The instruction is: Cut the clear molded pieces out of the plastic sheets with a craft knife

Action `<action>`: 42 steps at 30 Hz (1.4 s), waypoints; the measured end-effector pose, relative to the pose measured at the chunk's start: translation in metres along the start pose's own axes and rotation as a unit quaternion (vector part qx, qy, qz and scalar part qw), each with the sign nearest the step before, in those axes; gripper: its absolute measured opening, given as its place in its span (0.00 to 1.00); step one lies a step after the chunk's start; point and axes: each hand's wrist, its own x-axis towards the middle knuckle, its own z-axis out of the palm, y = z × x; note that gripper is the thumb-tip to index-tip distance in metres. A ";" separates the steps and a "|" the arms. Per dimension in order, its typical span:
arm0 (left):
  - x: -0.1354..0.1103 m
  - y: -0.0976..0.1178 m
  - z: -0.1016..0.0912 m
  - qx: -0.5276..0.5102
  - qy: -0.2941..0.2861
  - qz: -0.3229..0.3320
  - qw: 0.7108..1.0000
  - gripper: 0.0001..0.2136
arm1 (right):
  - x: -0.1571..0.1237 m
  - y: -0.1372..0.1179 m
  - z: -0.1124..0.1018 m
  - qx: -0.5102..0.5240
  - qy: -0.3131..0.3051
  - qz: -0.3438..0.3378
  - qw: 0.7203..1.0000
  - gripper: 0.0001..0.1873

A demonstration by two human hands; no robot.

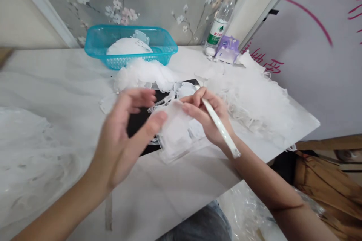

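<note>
Floral wallpaper backs a pale marbled table, with a black mat under the work. A small white translucent piece sits between the two hands, raised just above the mat. The left hand touches its near edge with the thumb, fingers loosely spread above it. The right hand is clamped around a white stick (pen-like, slanting toward the wrist) while its fingertips pinch the piece's far edge. A heap of white lace lies just right; behind stand a teal basket, a water bottle and a purple packet.
</note>
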 end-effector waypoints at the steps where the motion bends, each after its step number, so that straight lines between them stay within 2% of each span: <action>1: -0.002 0.003 0.002 -0.047 -0.070 -0.057 0.995 0.17 | -0.002 -0.003 0.002 0.015 -0.044 -0.002 0.999 0.16; 2: -0.002 0.003 0.003 -0.088 -0.116 -0.118 0.982 0.17 | -0.005 -0.005 0.004 0.022 -0.083 -0.007 0.996 0.15; 3: -0.003 0.001 0.005 -0.120 -0.133 -0.170 0.969 0.17 | -0.007 -0.006 0.004 0.025 -0.113 -0.015 0.993 0.15; 4: -0.002 -0.002 0.005 -0.143 -0.128 -0.206 0.960 0.16 | -0.008 -0.006 0.005 0.026 -0.131 -0.022 0.991 0.13; 6: 0.000 -0.011 0.005 -0.175 -0.107 -0.231 0.951 0.17 | -0.009 -0.005 0.003 0.041 -0.136 -0.021 0.990 0.11; 8: 0.001 -0.018 0.004 -0.197 -0.101 -0.222 0.949 0.20 | -0.008 -0.002 0.001 0.075 -0.109 -0.010 0.991 0.14; 11: 0.002 -0.020 0.002 -0.173 -0.113 -0.189 0.960 0.15 | -0.003 0.001 -0.004 0.086 -0.031 -0.021 0.996 0.21; 14: 0.000 -0.017 0.002 -0.136 -0.106 -0.173 0.970 0.11 | -0.001 -0.002 -0.007 0.016 0.008 -0.046 0.999 0.16; 17: 0.000 -0.015 0.004 -0.115 -0.092 -0.155 0.977 0.13 | -0.004 -0.005 -0.008 -0.027 -0.004 -0.089 0.996 0.07; 19: 0.001 -0.014 0.004 -0.091 -0.095 -0.133 0.982 0.13 | -0.006 -0.005 -0.007 -0.045 -0.010 -0.141 0.989 0.02; 24: -0.001 -0.014 0.005 -0.015 -0.097 -0.068 0.993 0.13 | -0.006 0.000 -0.003 -0.150 -0.036 -0.281 0.947 0.08; 31: -0.005 -0.014 0.007 0.008 -0.106 -0.030 0.994 0.12 | -0.006 0.000 -0.003 -0.198 -0.053 -0.289 0.935 0.08; 37: -0.006 -0.014 0.008 0.013 -0.118 -0.037 0.992 0.12 | -0.006 0.000 -0.003 -0.202 -0.049 -0.300 0.931 0.08; 42: -0.007 -0.010 0.007 0.034 -0.137 -0.040 0.989 0.12 | -0.007 0.001 -0.002 -0.233 -0.074 -0.318 0.916 0.08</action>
